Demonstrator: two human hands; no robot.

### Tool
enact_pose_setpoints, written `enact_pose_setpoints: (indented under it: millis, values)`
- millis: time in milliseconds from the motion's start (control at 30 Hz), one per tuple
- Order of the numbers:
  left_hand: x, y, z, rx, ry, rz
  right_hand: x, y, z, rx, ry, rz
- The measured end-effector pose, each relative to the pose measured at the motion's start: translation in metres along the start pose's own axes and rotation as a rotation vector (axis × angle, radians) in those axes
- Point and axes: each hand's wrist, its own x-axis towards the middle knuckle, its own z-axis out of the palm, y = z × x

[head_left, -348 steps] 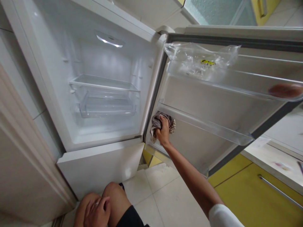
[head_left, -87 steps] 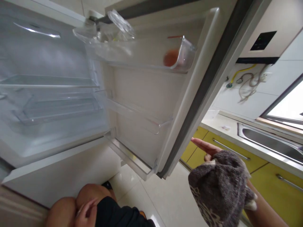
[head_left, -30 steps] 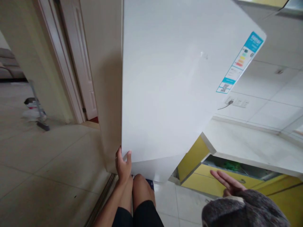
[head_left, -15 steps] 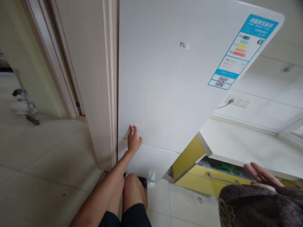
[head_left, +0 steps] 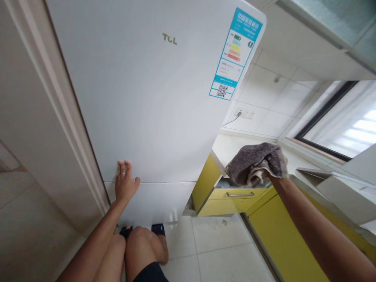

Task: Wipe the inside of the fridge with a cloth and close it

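— So, lower left of the frame: what is the left hand [head_left: 125, 181] doing?
— It lies flat on the white fridge door [head_left: 147, 98], fingers spread, gripping nothing, right at the seam above the lower door.
— And further right?
— A blue label [head_left: 235, 53] sits on the door's upper right corner. Right of centre, the right hand is hidden under a grey cloth [head_left: 255, 163] it holds bunched, above the yellow drawer [head_left: 232, 196].
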Motion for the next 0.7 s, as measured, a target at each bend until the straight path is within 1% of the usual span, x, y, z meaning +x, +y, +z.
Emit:
enact_pose_setpoints:
  millis: [67, 100, 133, 167, 200, 233, 300, 333, 367, 400, 500, 600, 700]
  values:
    - [-0.002, 0.001, -0.002, 0.025, -0.017, -0.009, 0.018, 0.019, 0.016, -0.049, 0.114, -0.023]
    - [-0.004, 0.001, -0.002, 0.033, -0.024, -0.020, 0.022, 0.027, 0.024, -0.071, 0.140, -0.045]
    - [-0.007, 0.000, -0.002, 0.034, -0.030, -0.036, 0.024, 0.035, 0.032, -0.123, 0.116, -0.094]
    - [-0.012, -0.002, 0.000, 0.028, -0.035, -0.056, 0.023, 0.044, 0.038, -0.206, 0.043, -0.158]
    - [-0.017, -0.005, 0.003, 0.016, -0.038, -0.077, 0.019, 0.053, 0.044, -0.330, -0.086, -0.223]
    - [-0.024, -0.009, 0.007, 0.001, -0.041, -0.097, 0.014, 0.063, 0.049, -0.478, -0.252, -0.276]
    - [-0.042, -0.021, 0.018, -0.026, -0.048, -0.124, -0.001, 0.085, 0.057, -0.745, -0.575, -0.313]
    - [-0.053, -0.029, 0.025, -0.038, -0.052, -0.133, -0.009, 0.095, 0.060, -0.820, -0.677, -0.294]
    - [-0.063, -0.038, 0.032, -0.046, -0.062, -0.136, -0.016, 0.105, 0.063, -0.864, -0.735, -0.271]
    - [-0.074, -0.047, 0.040, -0.052, -0.071, -0.140, -0.021, 0.114, 0.066, -0.886, -0.762, -0.253]
    - [-0.108, -0.071, 0.064, -0.073, -0.103, -0.142, -0.028, 0.130, 0.071, -0.934, -0.787, -0.220]
    - [-0.143, -0.085, 0.086, -0.065, -0.177, -0.138, -0.021, 0.133, 0.074, -0.966, -0.839, -0.206]
    - [-0.175, -0.092, 0.100, -0.037, -0.265, -0.105, -0.014, 0.125, 0.073, -0.983, -0.901, -0.200]
